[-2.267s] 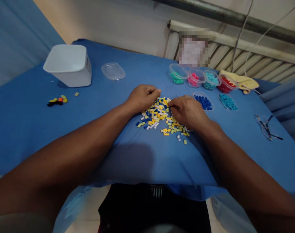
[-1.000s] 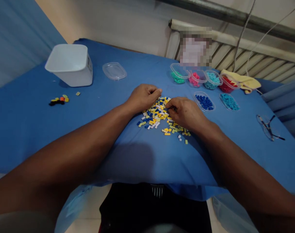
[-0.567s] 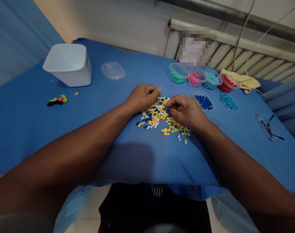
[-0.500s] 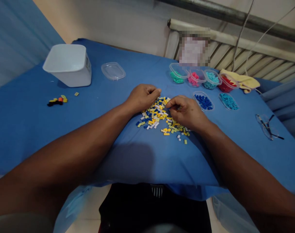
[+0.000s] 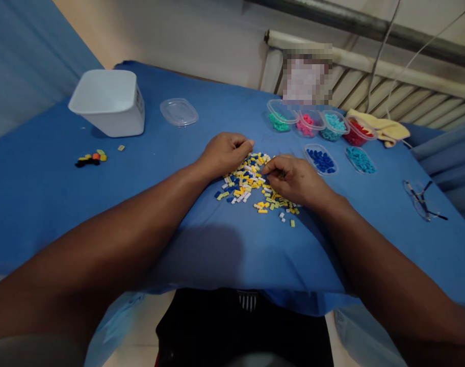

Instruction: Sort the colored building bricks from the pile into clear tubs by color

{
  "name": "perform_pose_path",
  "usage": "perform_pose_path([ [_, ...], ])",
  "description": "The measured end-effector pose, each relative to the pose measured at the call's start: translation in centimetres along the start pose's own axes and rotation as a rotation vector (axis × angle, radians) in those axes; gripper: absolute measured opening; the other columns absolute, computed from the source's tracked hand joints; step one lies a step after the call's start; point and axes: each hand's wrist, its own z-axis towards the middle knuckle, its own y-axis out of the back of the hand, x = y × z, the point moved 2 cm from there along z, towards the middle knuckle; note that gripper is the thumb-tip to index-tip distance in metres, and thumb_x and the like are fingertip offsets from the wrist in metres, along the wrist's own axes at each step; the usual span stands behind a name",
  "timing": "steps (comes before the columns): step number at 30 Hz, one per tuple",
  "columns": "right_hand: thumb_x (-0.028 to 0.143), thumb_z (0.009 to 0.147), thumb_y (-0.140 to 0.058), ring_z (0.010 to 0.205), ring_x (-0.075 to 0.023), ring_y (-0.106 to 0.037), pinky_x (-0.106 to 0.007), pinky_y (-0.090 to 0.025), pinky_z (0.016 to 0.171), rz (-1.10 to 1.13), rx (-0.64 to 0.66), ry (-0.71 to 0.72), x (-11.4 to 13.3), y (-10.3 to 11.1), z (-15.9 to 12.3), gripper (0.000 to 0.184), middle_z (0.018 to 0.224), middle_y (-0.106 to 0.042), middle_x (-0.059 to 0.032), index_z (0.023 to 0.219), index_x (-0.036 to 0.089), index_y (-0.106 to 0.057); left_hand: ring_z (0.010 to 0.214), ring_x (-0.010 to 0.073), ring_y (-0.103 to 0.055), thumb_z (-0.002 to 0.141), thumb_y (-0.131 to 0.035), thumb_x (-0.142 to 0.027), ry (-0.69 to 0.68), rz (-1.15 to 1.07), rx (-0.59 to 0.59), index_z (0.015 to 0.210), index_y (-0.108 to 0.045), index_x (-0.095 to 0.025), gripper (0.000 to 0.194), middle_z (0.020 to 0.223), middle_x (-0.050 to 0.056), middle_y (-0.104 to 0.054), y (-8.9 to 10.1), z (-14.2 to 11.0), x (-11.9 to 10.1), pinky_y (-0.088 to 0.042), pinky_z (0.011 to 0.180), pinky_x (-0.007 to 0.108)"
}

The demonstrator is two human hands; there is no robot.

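A loose pile of small toy bricks (image 5: 242,183), yellow, white, blue and pale green, lies on the blue-covered table. At the pile's far left edge rests my left hand (image 5: 228,152), its fingers curled together; whatever they may hold is hidden. My right hand (image 5: 293,178) is over the right part of the pile, thumb and index finger bent close to each other among the bricks. Any brick between those fingertips is too small to make out.
Clear tubs of green (image 5: 279,121), pink (image 5: 306,125), light blue (image 5: 334,126) and red bricks (image 5: 358,131) line the back. Nearer are dark blue bricks (image 5: 321,160) and blue bricks (image 5: 360,159). Left stand a white bin (image 5: 118,114) and a clear lid (image 5: 179,112). Eyeglasses (image 5: 421,201) lie right.
My right hand has shifted slightly down toward me over the pile. My left hand stays in place.
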Motion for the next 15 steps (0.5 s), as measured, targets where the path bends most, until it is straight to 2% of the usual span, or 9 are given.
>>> perform_pose_path([
  [7,0.014,0.101,-0.067,0.102,-0.0278,-0.079,-0.04,-0.059,0.096,-0.125,0.045,0.138,0.31,0.12,0.06,0.02,0.108,-0.087,-0.0089,0.11,0.022,-0.082,0.063,0.0155,-0.041,0.105,-0.059,-0.05,0.002,0.009,0.002,0.073,-0.067,-0.019,0.045,0.064,0.0,-0.051,0.03,0.05,0.07,-0.024,0.065,0.04],
  [10,0.015,0.101,-0.067,0.099,-0.0273,-0.08,-0.039,-0.059,0.092,-0.143,0.04,0.102,0.25,0.19,0.04,0.021,0.108,-0.087,-0.0093,0.112,0.021,-0.084,0.064,0.0157,-0.041,0.105,-0.059,-0.05,-0.014,-0.002,0.004,0.072,-0.067,-0.019,0.045,0.063,0.0,-0.05,0.06,0.03,0.01,-0.025,0.065,0.039],
  [15,0.013,0.093,-0.068,0.085,-0.0219,-0.077,-0.035,-0.058,0.082,-0.035,-0.008,-0.062,-0.2,0.19,0.08,0.026,0.101,-0.087,-0.0044,0.109,0.024,-0.086,0.064,0.016,-0.041,0.104,-0.059,-0.05,-0.023,-0.012,-0.004,0.073,-0.068,-0.019,0.044,0.064,0.0,-0.05,-0.01,0.0,0.04,-0.024,0.065,0.039],
])
